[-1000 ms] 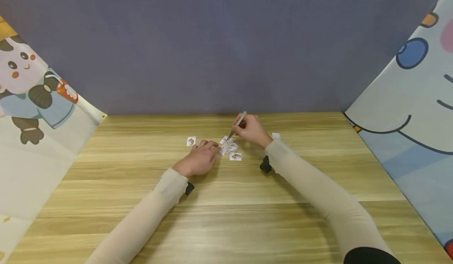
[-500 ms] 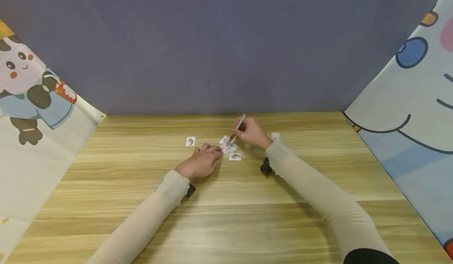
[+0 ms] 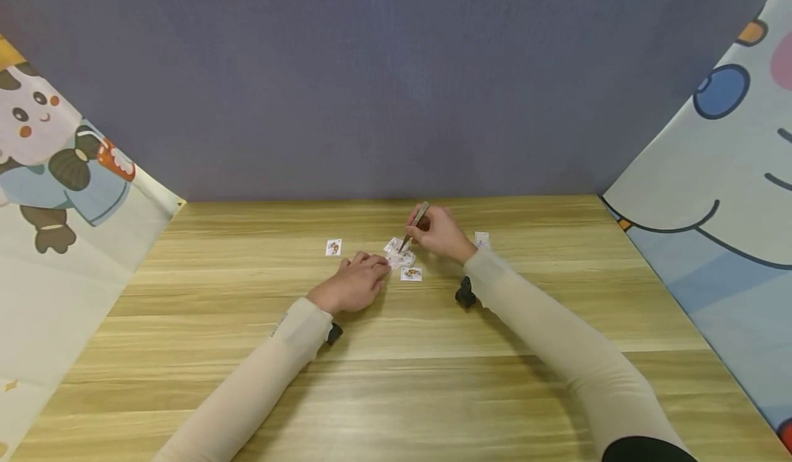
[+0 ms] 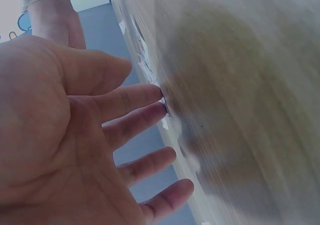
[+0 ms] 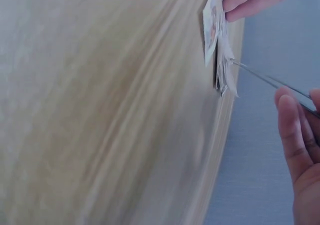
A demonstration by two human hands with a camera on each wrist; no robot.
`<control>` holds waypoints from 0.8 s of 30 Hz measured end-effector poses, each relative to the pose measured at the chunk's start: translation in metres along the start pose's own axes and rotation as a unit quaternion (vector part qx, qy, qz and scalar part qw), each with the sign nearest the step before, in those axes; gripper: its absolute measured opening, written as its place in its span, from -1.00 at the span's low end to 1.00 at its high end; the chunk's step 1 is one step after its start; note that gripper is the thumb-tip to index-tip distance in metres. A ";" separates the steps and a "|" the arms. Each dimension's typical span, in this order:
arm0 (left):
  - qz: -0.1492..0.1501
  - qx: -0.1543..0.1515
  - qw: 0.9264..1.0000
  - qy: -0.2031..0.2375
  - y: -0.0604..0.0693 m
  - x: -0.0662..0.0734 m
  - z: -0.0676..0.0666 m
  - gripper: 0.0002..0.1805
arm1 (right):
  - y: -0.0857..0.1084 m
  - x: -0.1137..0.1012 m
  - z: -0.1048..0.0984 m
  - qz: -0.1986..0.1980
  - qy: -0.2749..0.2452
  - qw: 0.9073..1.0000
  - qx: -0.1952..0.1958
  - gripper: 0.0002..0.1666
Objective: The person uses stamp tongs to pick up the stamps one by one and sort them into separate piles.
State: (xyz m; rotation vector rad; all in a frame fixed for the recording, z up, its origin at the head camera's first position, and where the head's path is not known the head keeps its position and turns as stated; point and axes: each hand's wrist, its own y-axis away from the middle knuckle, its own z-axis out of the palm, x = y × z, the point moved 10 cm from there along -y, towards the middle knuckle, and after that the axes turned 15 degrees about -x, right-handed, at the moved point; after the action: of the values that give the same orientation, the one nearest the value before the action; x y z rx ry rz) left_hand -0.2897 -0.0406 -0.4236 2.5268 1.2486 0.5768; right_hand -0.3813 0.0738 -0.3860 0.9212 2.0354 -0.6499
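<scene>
In the head view, a small pile of overlapping white printed cards [image 3: 402, 258] lies on the wooden table. The left hand [image 3: 351, 284] rests at the pile's left edge, its fingertips touching the cards; the left wrist view shows that hand [image 4: 105, 120] with fingers spread and nearly straight. Metal tweezers [image 3: 418, 216] are pinched by the right hand [image 3: 439, 232], tips pointing down at the pile. In the right wrist view the tweezers [image 5: 265, 78] reach the edge of the stacked cards [image 5: 225, 60]; whether the tips grip a card cannot be told.
One loose card [image 3: 333, 247] lies left of the pile, another [image 3: 411, 274] just in front of it. A third card [image 3: 482, 239] is beyond the right wrist. A grey panel [image 3: 396, 84] stands along the table's far edge, with cartoon-printed panels at both sides.
The left hand has shifted slightly right and toward the person. The tweezers have dropped a little, with their tips moving slightly over the pile.
</scene>
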 end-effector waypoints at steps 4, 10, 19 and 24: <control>0.001 -0.002 1.000 0.002 0.000 0.000 0.000 -0.56 | 0.001 -0.003 0.002 -0.007 -0.008 1.000 -0.005 -0.90; -0.004 -0.005 1.000 0.009 -0.001 -0.002 0.001 -0.55 | 0.003 -0.017 0.001 -0.034 0.008 0.999 -0.002 -0.87; -0.011 -0.008 1.000 0.006 0.000 -0.004 0.002 -0.54 | 0.002 -0.025 -0.001 -0.029 0.048 0.998 0.011 -0.88; -0.006 -0.010 1.000 0.007 -0.001 -0.003 0.003 -0.54 | 0.000 -0.007 0.000 0.016 0.031 0.999 0.005 -0.91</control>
State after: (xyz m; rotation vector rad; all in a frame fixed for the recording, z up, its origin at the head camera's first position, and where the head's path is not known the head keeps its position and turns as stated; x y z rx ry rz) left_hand -0.2906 -0.0425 -0.4270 2.5017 1.2558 0.6034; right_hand -0.3786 0.0714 -0.3800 0.9896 2.0682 -0.6224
